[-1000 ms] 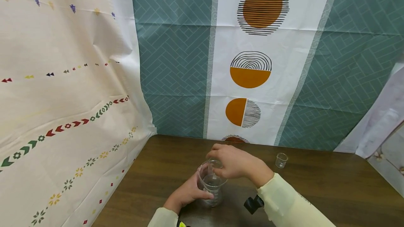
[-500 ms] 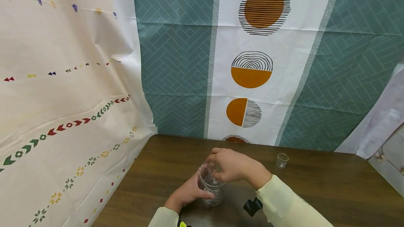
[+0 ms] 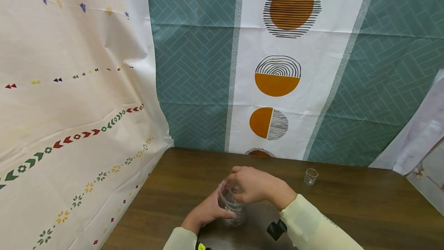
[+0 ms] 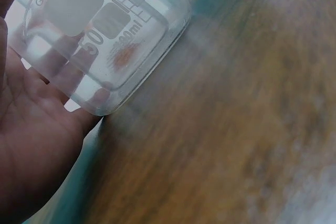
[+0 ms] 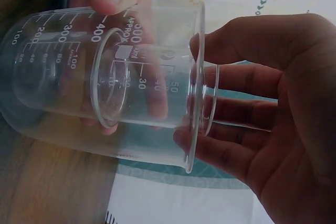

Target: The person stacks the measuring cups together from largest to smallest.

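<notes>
A large clear glass beaker [image 3: 236, 217] stands on the table, and my left hand [image 3: 207, 209] grips its side with the thumb in front. In the left wrist view the large beaker [image 4: 121, 30] shows white printed markings. The right wrist view shows a medium beaker [image 5: 42, 80] inside it. My right hand [image 3: 258, 187] holds a small beaker [image 5: 157, 80] marked to 50 by its upper end, thumb and fingers spread around it. The small beaker is partly inside the large one, its base near the medium beaker's rim. In the head view my right hand hides most of it.
Another small glass beaker [image 3: 311, 176] stands upright toward the back right of the brown wooden table [image 3: 347, 200]. A patterned cloth [image 3: 194, 68] hangs behind the table, and a cream cloth [image 3: 86, 126] borders its left side. A black wrist device [image 3: 276, 230] hangs below the right sleeve.
My right hand has moved down slightly, lowering the small beaker further into the large one. My left hand keeps its grip on the large beaker.
</notes>
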{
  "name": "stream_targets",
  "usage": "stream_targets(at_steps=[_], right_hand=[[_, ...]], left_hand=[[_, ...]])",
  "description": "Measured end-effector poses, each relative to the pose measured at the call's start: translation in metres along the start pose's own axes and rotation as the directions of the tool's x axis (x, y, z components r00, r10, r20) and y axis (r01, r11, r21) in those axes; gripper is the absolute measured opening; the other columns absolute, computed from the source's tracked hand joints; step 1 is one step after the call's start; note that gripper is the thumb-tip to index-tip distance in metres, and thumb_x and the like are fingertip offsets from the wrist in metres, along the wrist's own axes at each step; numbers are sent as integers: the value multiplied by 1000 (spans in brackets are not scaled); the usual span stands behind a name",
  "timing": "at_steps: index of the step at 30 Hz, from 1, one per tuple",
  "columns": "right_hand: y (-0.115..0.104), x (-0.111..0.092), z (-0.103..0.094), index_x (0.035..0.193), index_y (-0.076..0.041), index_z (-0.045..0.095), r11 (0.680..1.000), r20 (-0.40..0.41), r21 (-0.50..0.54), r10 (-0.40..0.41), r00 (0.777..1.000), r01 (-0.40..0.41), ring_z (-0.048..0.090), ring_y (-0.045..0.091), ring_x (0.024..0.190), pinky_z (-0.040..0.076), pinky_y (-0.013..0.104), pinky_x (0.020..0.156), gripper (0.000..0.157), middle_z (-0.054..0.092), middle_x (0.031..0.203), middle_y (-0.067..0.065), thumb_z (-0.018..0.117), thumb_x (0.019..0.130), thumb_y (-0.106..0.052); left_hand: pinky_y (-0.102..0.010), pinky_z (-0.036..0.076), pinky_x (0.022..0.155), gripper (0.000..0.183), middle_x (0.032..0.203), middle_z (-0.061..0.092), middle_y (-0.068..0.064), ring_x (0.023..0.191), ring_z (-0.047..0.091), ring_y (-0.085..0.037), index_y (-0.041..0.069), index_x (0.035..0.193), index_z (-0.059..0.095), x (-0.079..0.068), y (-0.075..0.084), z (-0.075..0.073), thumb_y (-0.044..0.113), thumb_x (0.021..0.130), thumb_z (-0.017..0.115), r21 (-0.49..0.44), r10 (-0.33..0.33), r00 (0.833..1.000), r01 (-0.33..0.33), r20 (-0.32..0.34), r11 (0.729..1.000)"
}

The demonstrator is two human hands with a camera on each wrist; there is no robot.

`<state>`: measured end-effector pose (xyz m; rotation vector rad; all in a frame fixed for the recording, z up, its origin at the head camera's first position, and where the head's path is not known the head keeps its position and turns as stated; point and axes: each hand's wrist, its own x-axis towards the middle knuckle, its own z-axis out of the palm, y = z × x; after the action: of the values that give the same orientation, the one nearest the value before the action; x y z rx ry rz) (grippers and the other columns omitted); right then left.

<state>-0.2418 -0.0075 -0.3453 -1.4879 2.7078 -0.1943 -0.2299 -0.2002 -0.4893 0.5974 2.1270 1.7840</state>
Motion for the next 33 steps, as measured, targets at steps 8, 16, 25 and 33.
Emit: stream_targets(at_steps=[8, 16, 25, 33], right_hand=[[1, 1, 4, 118, -19, 68, 1000, 9, -13, -6, 1000, 6, 49, 3, 78, 48, 21, 71, 37, 59, 100, -6, 69, 81, -26], [2, 1, 5, 118, -19, 68, 1000, 20, -14, -10, 1000, 11, 49, 3, 79, 48, 20, 72, 37, 59, 99, -6, 70, 82, -26], [3, 4, 7, 115, -18, 69, 1000, 36, -14, -16, 999, 17, 49, 3, 80, 48, 21, 71, 36, 61, 99, -5, 72, 80, -24], [1, 9, 10, 113, -20, 71, 1000, 62, -19, 4, 998, -3, 53, 3, 86, 51, 22, 77, 36, 63, 100, -8, 76, 78, -22]], left_hand=[[-56, 20, 117, 110, 163, 12, 0, 144, 25, -25, 22, 156, 4, 1, -1, -1, 25, 77, 81, -8, -7, 1000, 7, 2, 1000], [-55, 23, 116, 108, 162, 14, -1, 141, 30, -24, 22, 156, 6, 0, 1, -1, 23, 78, 80, -6, -21, 1000, 21, 3, 1000], [-48, 29, 115, 104, 157, 27, 1, 138, 35, -21, 23, 155, 11, 0, 0, -1, 22, 77, 81, -21, -16, 1000, 16, 10, 1000], [-40, 36, 111, 102, 152, 35, 1, 133, 40, -19, 22, 154, 14, 1, -1, -1, 23, 78, 81, -29, -24, 1000, 25, 13, 999]])
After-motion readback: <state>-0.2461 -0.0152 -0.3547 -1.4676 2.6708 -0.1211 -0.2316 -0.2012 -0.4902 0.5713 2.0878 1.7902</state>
